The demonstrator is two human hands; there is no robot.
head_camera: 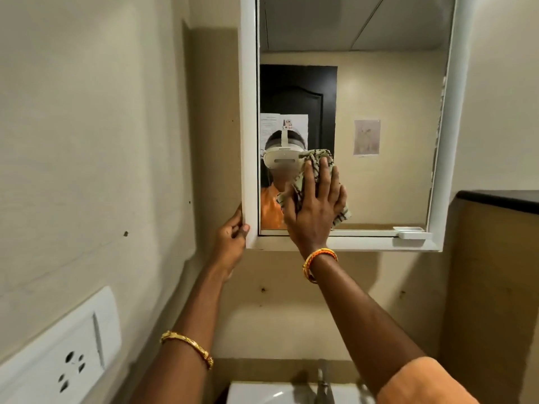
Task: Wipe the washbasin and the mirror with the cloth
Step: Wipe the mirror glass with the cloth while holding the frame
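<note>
Item: washbasin (262,393), bottom edge of view, white rim only, tap (323,383) at its back.
Item: socket plate (58,348), on the left wall beside the near forearm.
Item: left hand (232,237), fingers curled round the lower left corner of the mirror's white frame (248,141), steadying it.
Item: right hand (316,205), fingers spread flat, pressing the checked cloth (313,170) against the lower left part of the mirror (379,97) glass.
Item: small white tray (408,232), on the frame's lower ledge, to the right of the cloth.
Risk, judged: a wide stroke rightward may knock the tray into the washbasin; hard pressure may swing the frame if it is a hinged door; bunched cloth may leave streaks.
</note>
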